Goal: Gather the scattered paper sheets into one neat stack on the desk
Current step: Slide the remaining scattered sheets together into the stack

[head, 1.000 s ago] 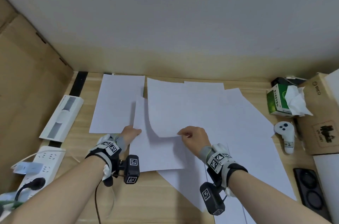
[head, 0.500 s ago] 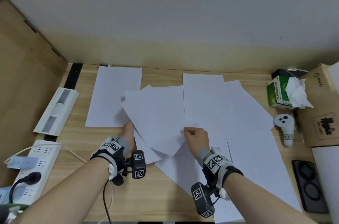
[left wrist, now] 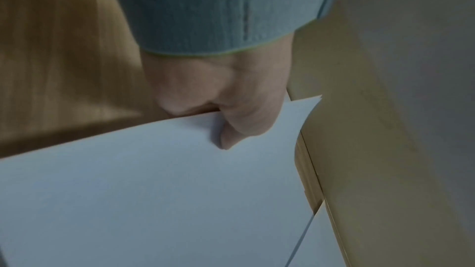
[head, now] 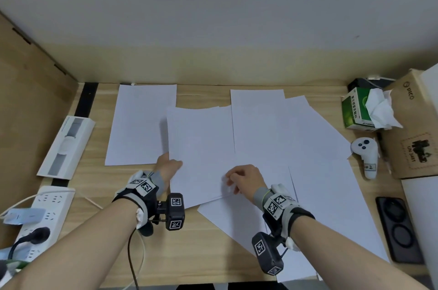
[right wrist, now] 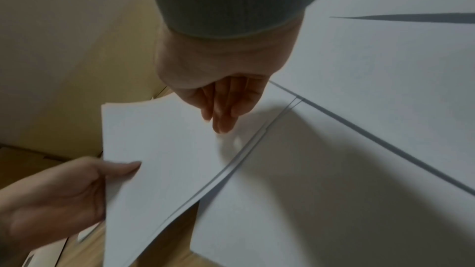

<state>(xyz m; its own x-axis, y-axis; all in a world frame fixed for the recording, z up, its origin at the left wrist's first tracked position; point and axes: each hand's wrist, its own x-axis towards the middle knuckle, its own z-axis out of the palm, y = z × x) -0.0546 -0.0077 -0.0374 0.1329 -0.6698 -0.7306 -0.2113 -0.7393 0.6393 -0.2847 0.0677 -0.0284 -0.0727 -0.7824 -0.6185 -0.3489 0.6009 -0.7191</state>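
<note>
Several white paper sheets lie scattered over the wooden desk. My left hand pinches the left edge of a small bundle of sheets, thumb on top and the other fingers hidden beneath. The bundle is lifted slightly above the sheets below. My right hand rests its straight fingertips on the bundle's near right part. A single sheet lies at the far left. More overlapping sheets spread to the right and toward the front edge.
A green tissue box, a white controller, a cardboard box and a black case line the right side. A white power strip and a long white box sit at the left.
The sheet from my right hand now lies on the one in my left hand. The bundle has turned squarer to the desk, and the right hand's pinch has become a fingertip touch.
</note>
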